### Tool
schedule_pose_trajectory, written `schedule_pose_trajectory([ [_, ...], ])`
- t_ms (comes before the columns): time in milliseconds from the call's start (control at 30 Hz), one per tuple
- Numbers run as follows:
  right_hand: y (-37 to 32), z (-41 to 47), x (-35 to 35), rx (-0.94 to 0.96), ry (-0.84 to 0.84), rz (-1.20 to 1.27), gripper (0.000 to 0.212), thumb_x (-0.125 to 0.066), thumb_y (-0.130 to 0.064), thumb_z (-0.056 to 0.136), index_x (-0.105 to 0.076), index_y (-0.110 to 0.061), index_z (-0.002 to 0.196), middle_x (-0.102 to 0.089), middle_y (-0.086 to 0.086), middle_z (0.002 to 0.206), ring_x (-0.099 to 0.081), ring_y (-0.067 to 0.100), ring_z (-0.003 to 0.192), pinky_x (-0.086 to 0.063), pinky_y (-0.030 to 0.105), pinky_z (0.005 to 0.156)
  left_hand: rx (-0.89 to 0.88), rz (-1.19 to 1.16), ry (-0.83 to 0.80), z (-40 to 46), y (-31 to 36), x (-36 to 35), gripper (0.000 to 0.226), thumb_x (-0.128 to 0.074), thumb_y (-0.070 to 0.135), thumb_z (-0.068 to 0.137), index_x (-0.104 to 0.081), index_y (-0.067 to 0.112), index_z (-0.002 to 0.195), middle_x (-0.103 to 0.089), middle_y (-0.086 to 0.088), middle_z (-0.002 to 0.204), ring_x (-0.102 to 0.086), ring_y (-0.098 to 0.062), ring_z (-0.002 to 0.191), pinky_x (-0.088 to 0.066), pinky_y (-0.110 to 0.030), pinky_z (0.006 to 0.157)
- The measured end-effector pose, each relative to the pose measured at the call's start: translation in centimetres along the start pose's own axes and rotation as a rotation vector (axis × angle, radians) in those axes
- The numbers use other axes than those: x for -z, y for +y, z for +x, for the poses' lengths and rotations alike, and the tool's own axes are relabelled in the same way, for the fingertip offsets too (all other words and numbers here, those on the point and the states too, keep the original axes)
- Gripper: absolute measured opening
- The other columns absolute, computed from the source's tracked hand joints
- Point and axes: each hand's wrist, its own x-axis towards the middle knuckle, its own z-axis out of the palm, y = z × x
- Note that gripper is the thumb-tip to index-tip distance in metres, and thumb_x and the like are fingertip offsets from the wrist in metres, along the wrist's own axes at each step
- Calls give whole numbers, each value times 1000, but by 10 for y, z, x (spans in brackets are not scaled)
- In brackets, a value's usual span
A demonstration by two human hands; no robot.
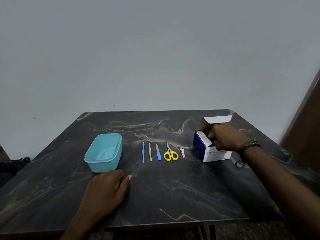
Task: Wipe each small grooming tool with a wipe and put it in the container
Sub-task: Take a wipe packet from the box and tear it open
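Nearest to me, my left hand (108, 187) lies flat on the counter (173, 196), fingers loosely together, holding nothing, just in front of the blue container (97, 162), which stands empty. Beyond it the five tools lie in a row, all untouched: a blue-handled pick (143, 152), a metal tweezer (150, 152), a blue-handled file (158, 152), yellow scissors (170, 153) and a nail clipper (182, 152). Farther right, my right hand (226, 137) reaches into the open wipe box (207, 144); its fingertips are hidden inside, so I cannot tell whether they have closed on a wipe. Risks noted: the box is light and unsteadied, and a pull on a wipe could drag or tip it toward the clipper; several wipes could come out together. My left hand is well apart from the box and cannot brace it from there.
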Motion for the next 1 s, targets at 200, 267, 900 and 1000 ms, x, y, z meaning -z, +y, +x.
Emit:
schedule_pose_trajectory([
  [200,0,15,5,-23,-274,38,20,-61,-1,74,-66,-13,90,-59,-2,76,-56,17,76,-39,18,53,7,-3,0,0,-2,-2,45,-42,58,86,-39,25,55,-42,10,45,-45,-8,43,-36,-24,43],
  [267,1,18,2,-23,-299,-20,20,-60,-2,76,-64,-15,92,-57,-2,78,-57,20,82,-44,23,62,1,-15,2,0,-2,-3,43,-41,58,86,-36,30,54,-40,12,45,-44,-7,42,-33,-19,43],
  [900,1,22,-10,7,-348,-230,19,-54,-5,86,-49,-18,98,-49,-3,89,-46,16,86,-32,15,58,29,-25,-5,-3,-3,-4,42,-43,58,87,-35,29,57,-38,12,48,-45,-8,47,-37,-26,47],
  [1000,2,19,-11,2,-312,-237,24,-52,-6,86,-57,-18,106,-60,3,104,-52,20,92,-35,19,71,21,-24,-2,-3,-4,-4,40,-43,57,86,-33,32,57,-38,13,48,-44,-8,47,-36,-25,47],
])
